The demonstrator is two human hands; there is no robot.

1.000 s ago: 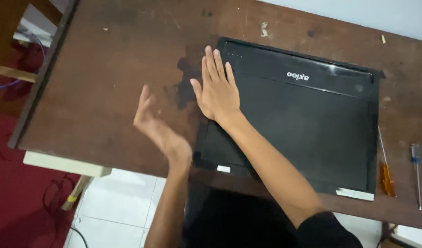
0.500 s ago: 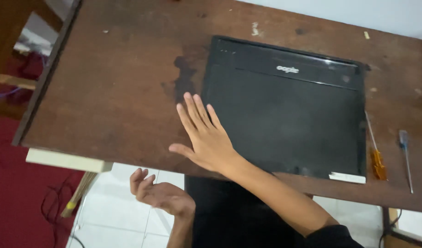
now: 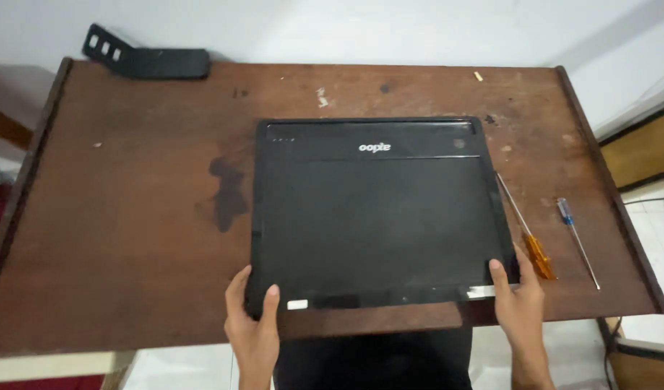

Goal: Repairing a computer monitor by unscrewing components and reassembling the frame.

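A flat black monitor panel (image 3: 375, 217) lies face up on a worn brown wooden table (image 3: 130, 217), its top edge toward the wall. My left hand (image 3: 252, 325) grips the panel's near left corner, thumb on top. My right hand (image 3: 518, 303) grips the near right corner, thumb resting on the bezel. Both hands hold the panel at the table's front edge.
An orange-handled screwdriver (image 3: 527, 231) lies just right of the panel, close to my right hand. A blue-handled screwdriver (image 3: 578, 242) lies further right. A black bracket-like stand (image 3: 148, 61) sits at the table's back left by the white wall. A dark stain (image 3: 227, 191) marks the wood.
Both hands moved from the left side of the panel to its near corners and took hold of it. The view shifted and now shows the whole tabletop.
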